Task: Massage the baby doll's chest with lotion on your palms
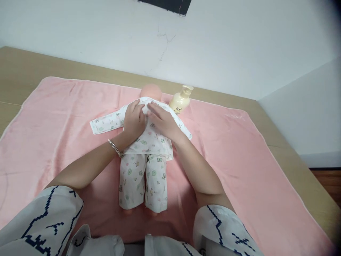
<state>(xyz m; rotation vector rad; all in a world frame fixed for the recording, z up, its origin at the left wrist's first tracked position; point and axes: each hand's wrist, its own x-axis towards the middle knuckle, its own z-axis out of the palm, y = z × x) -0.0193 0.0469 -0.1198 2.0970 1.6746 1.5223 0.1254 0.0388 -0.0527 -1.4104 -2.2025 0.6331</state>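
From the head camera, a soft pink towel [239, 160] is seen spread flat over a pale wooden bench [21, 67]. A doll [151, 91] is laid lengthwise at the towel's middle, its smooth bald head pointing to the white wall. It is dressed in a thin white cotton shirt [149, 140] and matching trousers [142, 177] printed with small green figures, and one sleeve is stretched out sideways. A rounded cream plastic bottle [181, 101] is stood just beside the head.

The left hand [134, 119] is pressed palm down on the shirt's upper part, fingers loosely curved and nothing clasped. The right hand [163, 121] is laid flat beside it, fingers extended and touching the collar. A thin silver bracelet [114, 147] is worn on the left wrist.
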